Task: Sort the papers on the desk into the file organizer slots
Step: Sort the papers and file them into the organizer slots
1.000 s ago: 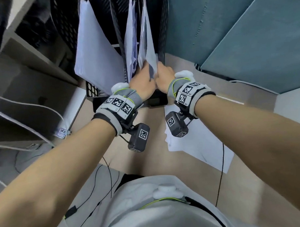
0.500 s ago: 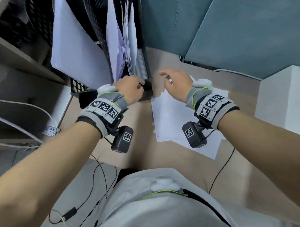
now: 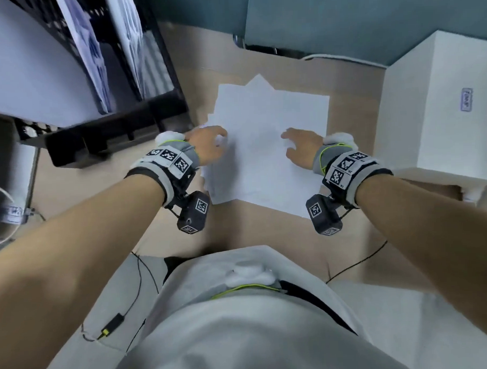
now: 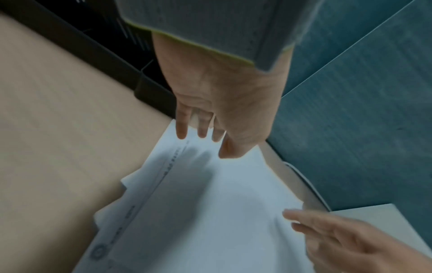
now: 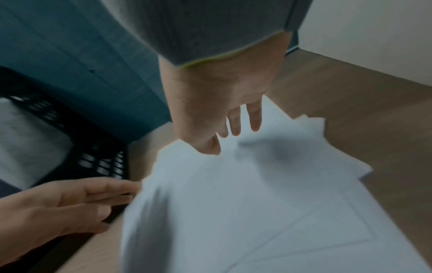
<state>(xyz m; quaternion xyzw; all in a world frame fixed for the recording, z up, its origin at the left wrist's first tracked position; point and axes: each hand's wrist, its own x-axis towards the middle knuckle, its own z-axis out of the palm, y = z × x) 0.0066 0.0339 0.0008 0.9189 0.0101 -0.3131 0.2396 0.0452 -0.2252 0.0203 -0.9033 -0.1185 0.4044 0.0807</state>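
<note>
I see left hand (image 3: 208, 147) at the paper stack's (image 3: 266, 145) left edge, fingers straight and loosely spread | right hand (image 3: 301, 147) over its right side, fingers extended, gripping nothing | stack lies loose on the worktop (image 3: 183, 233) between them | file organizer (image 3: 116, 128) beyond-left, sheets standing in its slots | white box (image 3: 433, 117) right
</note>
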